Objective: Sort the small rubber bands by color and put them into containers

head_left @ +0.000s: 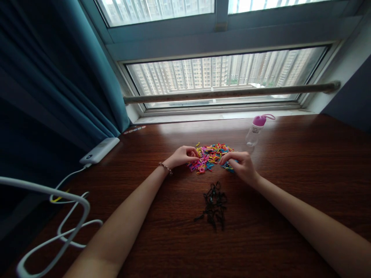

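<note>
Forearms (pixel 131 218), hands (pixel 183 156) at colourful loop pile (pixel 213 154), long axis left-right

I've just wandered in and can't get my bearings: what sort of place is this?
Probably a room high in an apartment block: a wooden table by a window overlooking tall buildings, with a blue curtain alongside.

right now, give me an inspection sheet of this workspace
surface: brown wooden table, glossy
work things: pile of small colourful loops; dark pieces heaped nearer
clutter: clear bottle with pink lid, white device
hands: left hand and right hand, fingers at the pile's sides; grip unclear
cables: white cable looping at left
surroundings: blue curtain left, window rail beyond
</note>
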### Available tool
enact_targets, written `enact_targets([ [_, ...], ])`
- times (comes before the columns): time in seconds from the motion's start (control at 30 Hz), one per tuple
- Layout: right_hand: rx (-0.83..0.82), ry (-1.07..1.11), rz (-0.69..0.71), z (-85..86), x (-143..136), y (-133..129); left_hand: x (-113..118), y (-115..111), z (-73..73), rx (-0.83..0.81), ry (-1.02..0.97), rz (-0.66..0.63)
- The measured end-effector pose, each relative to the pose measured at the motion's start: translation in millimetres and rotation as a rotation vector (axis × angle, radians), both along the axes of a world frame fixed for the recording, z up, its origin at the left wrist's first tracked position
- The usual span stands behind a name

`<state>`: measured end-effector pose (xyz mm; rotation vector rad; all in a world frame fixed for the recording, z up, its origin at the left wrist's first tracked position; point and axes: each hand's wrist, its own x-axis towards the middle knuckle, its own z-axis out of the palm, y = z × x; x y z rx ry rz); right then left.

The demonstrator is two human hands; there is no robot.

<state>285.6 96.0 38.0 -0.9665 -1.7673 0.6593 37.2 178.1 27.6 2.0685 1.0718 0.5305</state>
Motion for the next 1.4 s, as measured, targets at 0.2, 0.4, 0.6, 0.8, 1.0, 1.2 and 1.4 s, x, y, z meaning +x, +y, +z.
enact_targets([
  [0.2, -0.187, 0.171, -0.604, -16.6, 41, 39, 0, 1, -2.6, 0.038, 0.016, -0.007],
  [0.4, -0.246, -0.041, -0.533, -27.9, 48, 46, 1, 2, -2.8, -0.012, -0.024, 0.011],
  [0.6, -0.139, -0.361, -0.459, -28.1, 44, 45, -2, 4, -0.1, -0.077, -0.032, -0.027],
  [0.8, -0.147, -0.338, -0.321, -30.8, 42, 46, -3, 6, -1.1, -0.054, 0.014, -0.056],
  [1.0, -0.182, -0.124, -0.351, -32.2, 45, 47, -2, 3, 0.5, -0.040, -0.020, -0.061],
  [1.2, -0.262, 0.139, -0.334, -33.9, 47, 48, -2, -1, 5.3, -0.180, -0.143, 0.023],
  [1.4, -0.298, 0.218, -0.324, -29.4, 45, 45, -4, -3, 8.4, -0.295, -0.249, 0.093],
])
